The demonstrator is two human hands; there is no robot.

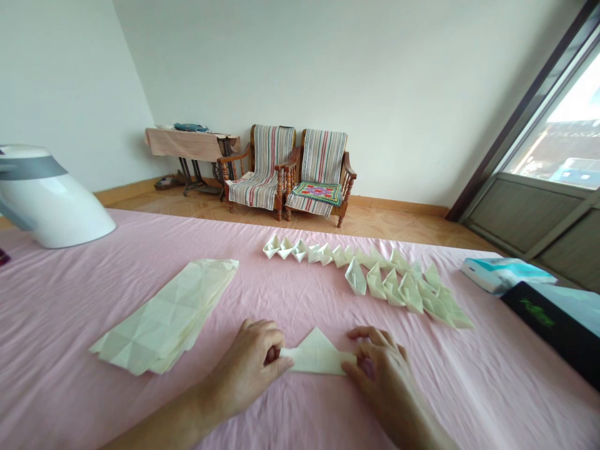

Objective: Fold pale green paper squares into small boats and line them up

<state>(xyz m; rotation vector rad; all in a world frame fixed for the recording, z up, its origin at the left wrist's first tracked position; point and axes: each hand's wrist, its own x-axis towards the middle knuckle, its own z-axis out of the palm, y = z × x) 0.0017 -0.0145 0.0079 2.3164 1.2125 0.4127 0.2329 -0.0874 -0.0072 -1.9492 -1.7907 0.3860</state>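
A pale cream sheet of folded paper point(316, 357) lies between my hands, with a triangular peak at the top and a straight strip along its lower edge. My left hand point(255, 356) pinches its left end between thumb and curled fingers. At the right end, my right hand point(379, 359) grips the paper with the thumb in front and fingers bent behind. Off to the left rests a stack of creased paper sheets point(169, 315). Beyond my hands, folded paper boats point(394, 287) stand in two rows, the farther one stretching leftward.
A pink cloth point(290, 412) covers the surface. A white and grey jug point(65, 200) stands at far left. On the right are a tissue pack point(506, 275) and a black box point(548, 325). Two wooden chairs point(323, 169) and a cloth-covered sewing table point(187, 144) stand by the wall.
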